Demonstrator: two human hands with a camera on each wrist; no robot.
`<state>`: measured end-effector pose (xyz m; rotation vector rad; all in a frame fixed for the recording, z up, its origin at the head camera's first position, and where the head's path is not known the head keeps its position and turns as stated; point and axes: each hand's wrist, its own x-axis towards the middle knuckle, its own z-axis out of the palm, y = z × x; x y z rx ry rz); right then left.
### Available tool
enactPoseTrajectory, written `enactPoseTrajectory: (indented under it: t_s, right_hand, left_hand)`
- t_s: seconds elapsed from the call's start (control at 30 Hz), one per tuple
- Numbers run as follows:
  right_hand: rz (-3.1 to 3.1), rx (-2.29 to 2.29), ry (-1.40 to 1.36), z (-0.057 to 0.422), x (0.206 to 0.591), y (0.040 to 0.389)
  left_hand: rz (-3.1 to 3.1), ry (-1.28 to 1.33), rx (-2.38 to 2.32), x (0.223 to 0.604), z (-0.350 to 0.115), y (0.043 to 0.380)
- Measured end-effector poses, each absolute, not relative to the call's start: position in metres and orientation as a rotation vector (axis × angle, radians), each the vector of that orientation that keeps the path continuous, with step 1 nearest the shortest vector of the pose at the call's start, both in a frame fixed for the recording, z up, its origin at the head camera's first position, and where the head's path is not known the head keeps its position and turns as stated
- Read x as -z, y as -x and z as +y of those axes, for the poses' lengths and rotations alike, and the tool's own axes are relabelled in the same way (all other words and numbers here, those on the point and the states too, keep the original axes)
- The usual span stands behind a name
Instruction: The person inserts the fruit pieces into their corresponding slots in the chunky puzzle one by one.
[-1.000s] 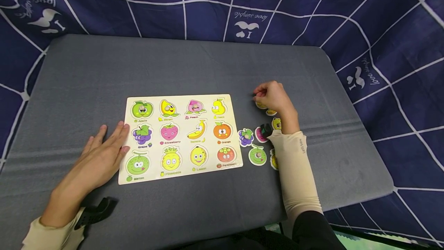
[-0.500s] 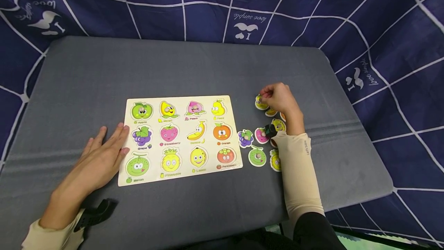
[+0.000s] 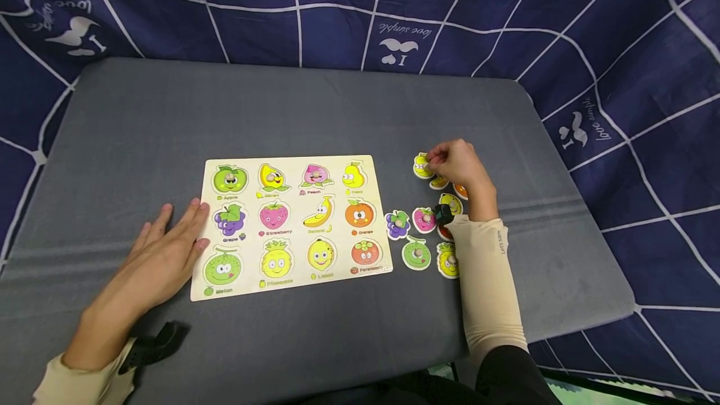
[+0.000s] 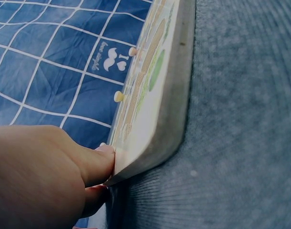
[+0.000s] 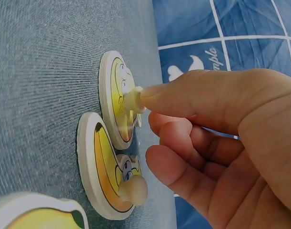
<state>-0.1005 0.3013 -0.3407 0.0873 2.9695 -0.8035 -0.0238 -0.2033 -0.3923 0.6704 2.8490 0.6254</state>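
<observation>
My left hand (image 3: 160, 261) lies with straight fingers at the left edge of a fruit puzzle board (image 3: 292, 280); in the left wrist view its thumb (image 4: 100, 164) touches the board's edge. Knobs stand on the apple (image 3: 230, 181), mango (image 3: 272, 177) and peach (image 3: 316, 175) pieces in the board's top row. To the right of the board, my right hand (image 3: 458, 161) is at a yellow fruit piece (image 3: 420, 167) lying on the table. Thumb and curled fingers pinch its knob (image 5: 132, 99) in the right wrist view, the index fingertip being mostly hidden. Beside it lies a banana piece (image 5: 105, 176).
Grape (image 3: 397, 225), strawberry (image 3: 424, 220), melon (image 3: 416, 255) and pineapple (image 3: 448, 260) pieces lie loose right of the board. Another yellow piece (image 3: 452, 202) and an orange piece (image 3: 460, 191) are partly under the right forearm. A blue checked curtain (image 3: 337, 30) borders the grey table (image 3: 270, 111).
My right hand has shifted right and slightly toward me over the loose pieces, uncovering the yellow fruit piece. The left hand and the board have stayed in place.
</observation>
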Motion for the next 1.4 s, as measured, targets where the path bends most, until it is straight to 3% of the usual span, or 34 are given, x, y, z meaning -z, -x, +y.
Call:
enactPoseTrajectory:
  t_s: [1.4]
  right_hand:
    - [2.914,0.799,-0.074,0.3004,0.3479,0.1019]
  left_hand:
    - [2.841,-0.667,-0.61,0.392,-0.2023,0.0243]
